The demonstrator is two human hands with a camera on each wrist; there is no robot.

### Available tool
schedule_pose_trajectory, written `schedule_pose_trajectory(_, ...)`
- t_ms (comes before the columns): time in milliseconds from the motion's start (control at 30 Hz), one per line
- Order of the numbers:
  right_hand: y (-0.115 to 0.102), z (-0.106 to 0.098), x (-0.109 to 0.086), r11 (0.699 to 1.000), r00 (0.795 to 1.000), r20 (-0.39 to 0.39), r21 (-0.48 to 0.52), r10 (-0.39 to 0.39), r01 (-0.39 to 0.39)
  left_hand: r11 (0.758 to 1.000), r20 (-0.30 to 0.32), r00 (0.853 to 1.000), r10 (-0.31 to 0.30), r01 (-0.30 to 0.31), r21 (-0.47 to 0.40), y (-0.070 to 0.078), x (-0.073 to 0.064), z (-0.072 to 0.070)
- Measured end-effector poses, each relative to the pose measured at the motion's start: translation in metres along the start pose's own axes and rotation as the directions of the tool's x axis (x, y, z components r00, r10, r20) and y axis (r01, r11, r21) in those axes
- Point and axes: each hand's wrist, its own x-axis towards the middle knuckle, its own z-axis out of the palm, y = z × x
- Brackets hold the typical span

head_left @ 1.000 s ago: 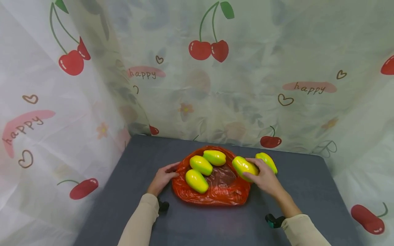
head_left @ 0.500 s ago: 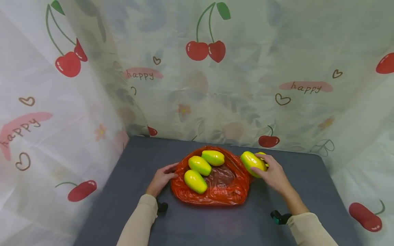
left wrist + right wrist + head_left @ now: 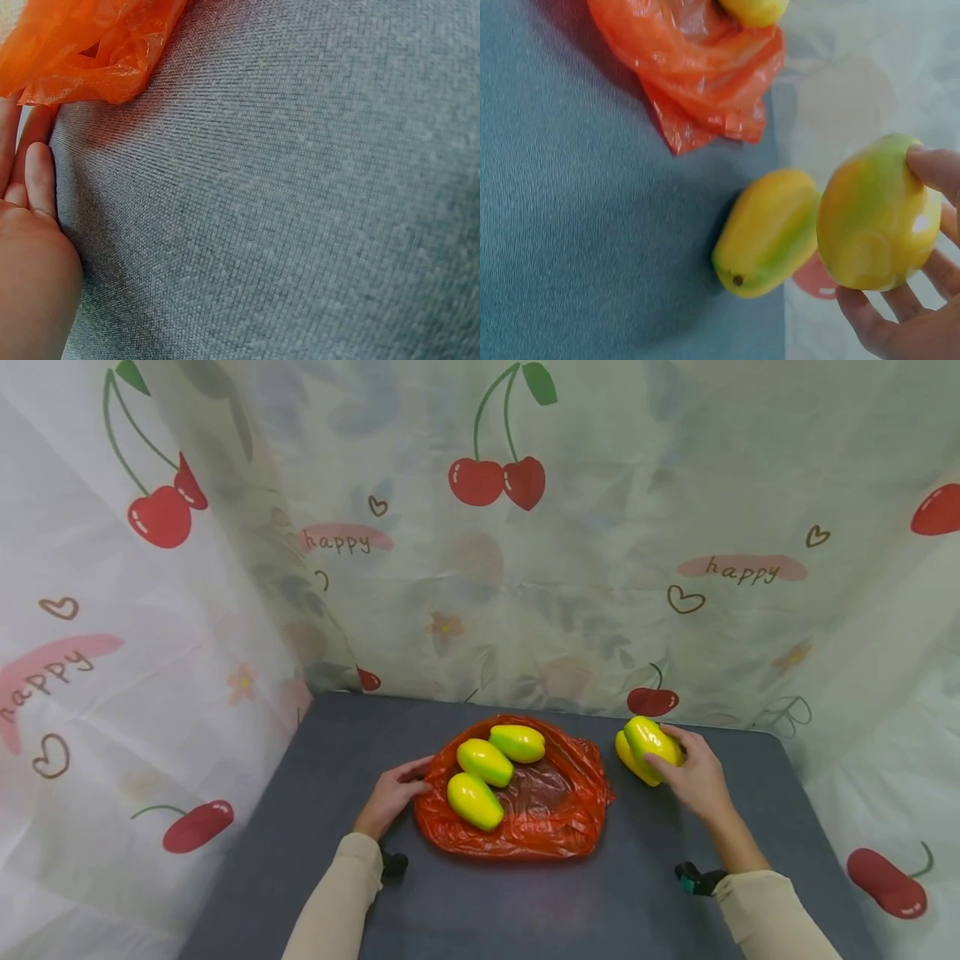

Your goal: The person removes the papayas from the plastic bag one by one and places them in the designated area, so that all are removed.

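A red plastic bag (image 3: 517, 845) lies open on the table, with three yellow-green papayas (image 3: 476, 802) in its left and back part. At its left edge my left hand (image 3: 386, 799) touches the plastic. The left wrist view shows that hand's fingers (image 3: 40, 176) fairly straight, their tips right at the bag's edge (image 3: 112, 82). To the right of the bag, my right hand (image 3: 693, 772) grips a papaya (image 3: 651, 739) between thumb and fingers. Another papaya (image 3: 769, 232) lies on the table just left of the held one, partly hidden behind it in the head view.
The dark grey table (image 3: 510, 910) ends at a back edge close behind the fruit. A white curtain (image 3: 570, 577) printed with cherries hangs behind and on both sides. Dark wrist devices (image 3: 697, 878) sit at both cuffs.
My right hand has carried its papaya rightward, from over the bag's right rim to beside the papaya on the table. The left hand stays at the bag's left edge.
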Motion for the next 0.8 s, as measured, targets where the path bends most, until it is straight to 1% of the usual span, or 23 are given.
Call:
schedule_pose_trajectory(233, 0.017, -0.008, 0.001, 0.998, 0.998, -0.024, -0.008, 0.062, -0.062, 1.0, 0.005, 1.0, 0.0, 0.0, 0.008, 0.001, 0.0, 0.002)
schedule_pose_trajectory(433, 0.03, -0.014, 0.003, 0.992, 0.991, -0.048, -0.009, 0.122, -0.123, 1.0, 0.007, 1.0, -0.004, 0.004, -0.002, 0.002, -0.001, 0.005)
schedule_pose_trajectory(700, 0.046, -0.014, 0.003, 0.991, 0.988, -0.092, -0.025, 0.127, -0.13, 1.0, -0.006, 1.0, -0.016, 0.016, -0.001, 0.001, 0.0, 0.003)
schedule_pose_trajectory(800, 0.051, -0.013, 0.004, 0.99, 0.986, -0.092, -0.02, 0.138, -0.14, 1.0, -0.006, 1.0, -0.015, 0.015, 0.004, 0.002, 0.0, 0.001)
